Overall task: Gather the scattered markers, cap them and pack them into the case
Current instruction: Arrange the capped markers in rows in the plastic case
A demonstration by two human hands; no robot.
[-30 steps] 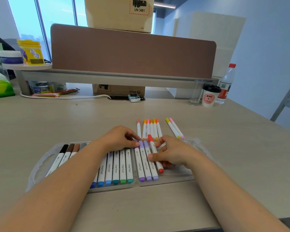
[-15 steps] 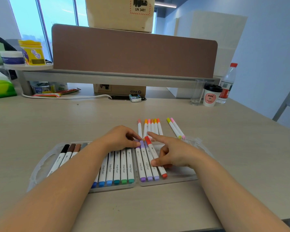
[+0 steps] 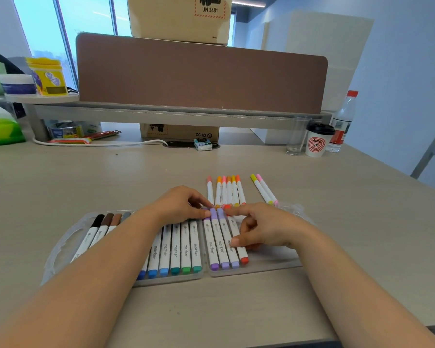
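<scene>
Left forearm (image 3: 106,259) hides middle markers in case (image 3: 60,244); top box (image 3: 178,18) cropped.

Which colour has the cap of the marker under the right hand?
Red-orange: the marker under the right hand has that cap, seen in the head view.

Single head-worn wide-angle view: the desk (image 3: 60,187) is seen from above its near edge, facing forward and down, towards the partition (image 3: 201,76) behind.

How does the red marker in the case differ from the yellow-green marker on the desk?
The red marker lies in the clear case; the yellow-green marker lies on the desk. The right hand touches the red one; nothing touches the yellow-green one. Both have white barrels and are capped.
</scene>
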